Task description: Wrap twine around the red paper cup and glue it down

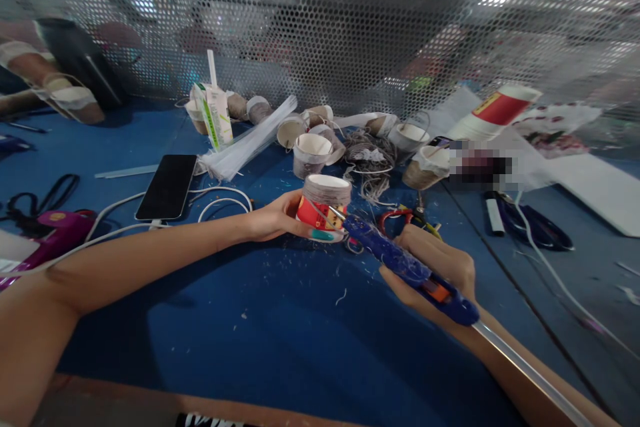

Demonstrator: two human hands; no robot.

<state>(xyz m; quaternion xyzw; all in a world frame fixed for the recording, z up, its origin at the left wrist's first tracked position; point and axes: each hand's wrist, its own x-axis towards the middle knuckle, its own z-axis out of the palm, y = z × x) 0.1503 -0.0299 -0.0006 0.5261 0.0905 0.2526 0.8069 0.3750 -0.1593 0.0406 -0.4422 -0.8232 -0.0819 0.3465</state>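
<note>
Left hand gripping a red paper cup over the blue table, its far side hidden, right hand wrapped around a glue gun, lower fingers partly concealed.

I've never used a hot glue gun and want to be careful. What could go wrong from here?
The left hand grips the paper cup close to the metal nozzle of the glue gun; if that is hot, a slip could burn a finger. The gun is steered by the right hand alone, so a wobble might smear glue on the cup. The left forearm lies near the white cable plugged into the phone and might snag it.
</note>
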